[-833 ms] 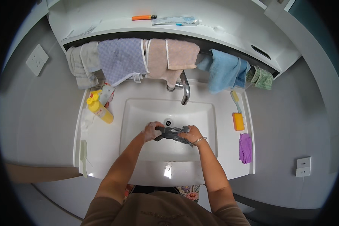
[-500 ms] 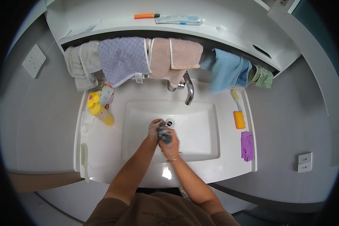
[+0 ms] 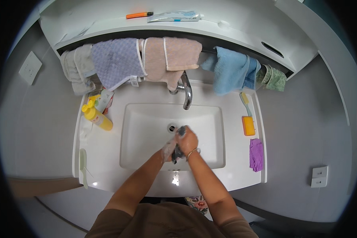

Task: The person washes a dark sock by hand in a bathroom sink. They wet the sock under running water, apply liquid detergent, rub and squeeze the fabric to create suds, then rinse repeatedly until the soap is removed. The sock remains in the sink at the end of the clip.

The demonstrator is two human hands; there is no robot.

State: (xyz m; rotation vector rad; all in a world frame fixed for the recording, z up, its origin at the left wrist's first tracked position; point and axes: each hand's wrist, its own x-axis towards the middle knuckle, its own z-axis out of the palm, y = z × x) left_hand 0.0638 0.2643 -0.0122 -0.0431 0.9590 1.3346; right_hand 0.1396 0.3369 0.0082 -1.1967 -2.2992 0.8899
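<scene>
Over the white sink basin (image 3: 210,135), both hands work a small wet dark grey cloth (image 3: 177,152), bunched and soapy; I cannot make out its exact kind. My right hand (image 3: 188,138) is closed in a fist round it, with a bit of the cloth poking out at the top. My left hand (image 3: 169,150), coated in suds and partly blurred, is closed on the lower part, pressed against the right. Its fingers are mostly hidden. The drain (image 3: 171,127) lies just beyond the hands, and the chrome faucet (image 3: 188,95) arches over the far rim.
Left on the counter are a yellow bottle (image 3: 97,117), a white tube (image 3: 104,100) and a pale green comb (image 3: 83,166). On the right lie a brush (image 3: 245,104), an orange-yellow sponge (image 3: 248,125) and a purple cloth (image 3: 256,155). Several towels (image 3: 119,61) hang behind.
My right hand has moved up toward the drain while my left has shifted down nearer the front rim, with the cloth between them. The whole view has slid slightly.
</scene>
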